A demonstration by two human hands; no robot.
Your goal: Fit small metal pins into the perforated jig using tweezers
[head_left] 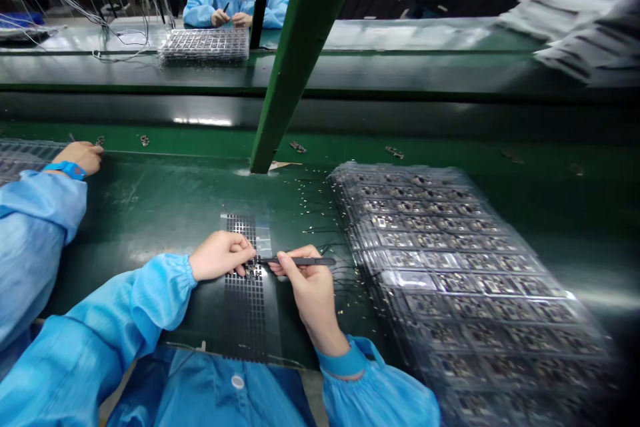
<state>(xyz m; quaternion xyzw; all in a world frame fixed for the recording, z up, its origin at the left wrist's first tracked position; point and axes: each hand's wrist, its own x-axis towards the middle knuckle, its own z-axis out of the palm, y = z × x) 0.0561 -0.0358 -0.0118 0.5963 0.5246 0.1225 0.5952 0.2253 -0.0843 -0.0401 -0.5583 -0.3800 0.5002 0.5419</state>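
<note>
Black tweezers (313,261) lie in my right hand (307,277), closed round them, their tip pointing left. The tip meets a small electronic part (253,271) over a sheet with a grid of small dark squares (245,320). My left hand (225,255) is at the left side of that part, thumb and forefinger pinched together at its edge; the fingertips partly hide what they grip. The sheet lies on the green work surface (165,213) in front of my body.
Stacked clear trays (470,267) full of small parts stand at the right. A green post (305,47) rises behind my hands. Small parts (298,147) lie along the green strip. A neighbour's hand (85,157) is at the left; another person (230,0) sits opposite.
</note>
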